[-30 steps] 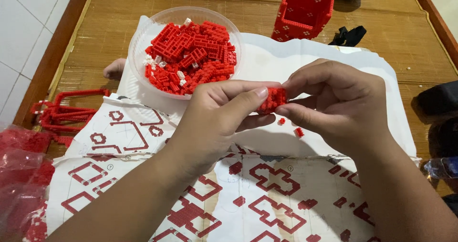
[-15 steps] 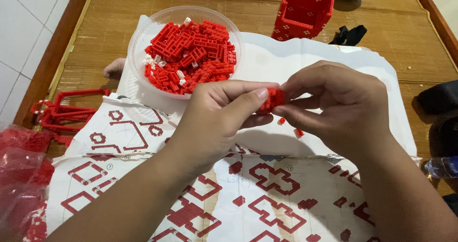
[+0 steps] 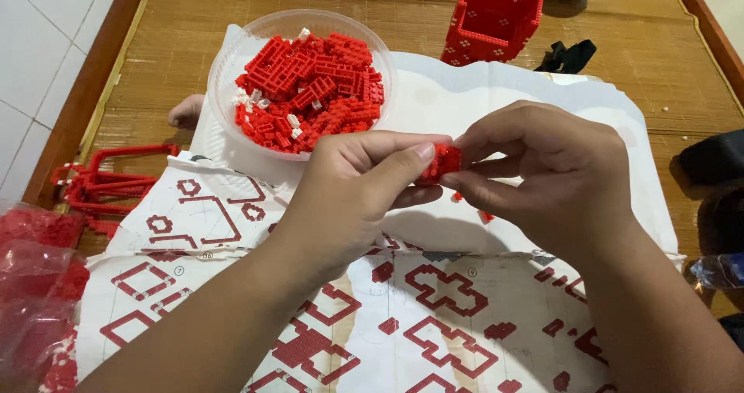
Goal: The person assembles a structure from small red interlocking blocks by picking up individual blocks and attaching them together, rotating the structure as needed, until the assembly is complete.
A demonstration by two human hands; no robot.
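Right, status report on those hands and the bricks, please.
Left hand and right hand both pinch small red brick piece. Bowl of red bricks beyond. Nothing between.

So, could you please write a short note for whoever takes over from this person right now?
Left hand and right hand: both pinch one small red brick piece between them, above the instruction sheet.
Bowl of loose red bricks sits beyond the left hand.
Done: a red brick box stands at the far edge; a red frame lies to the left.
Left: many bricks remain in the bowl.
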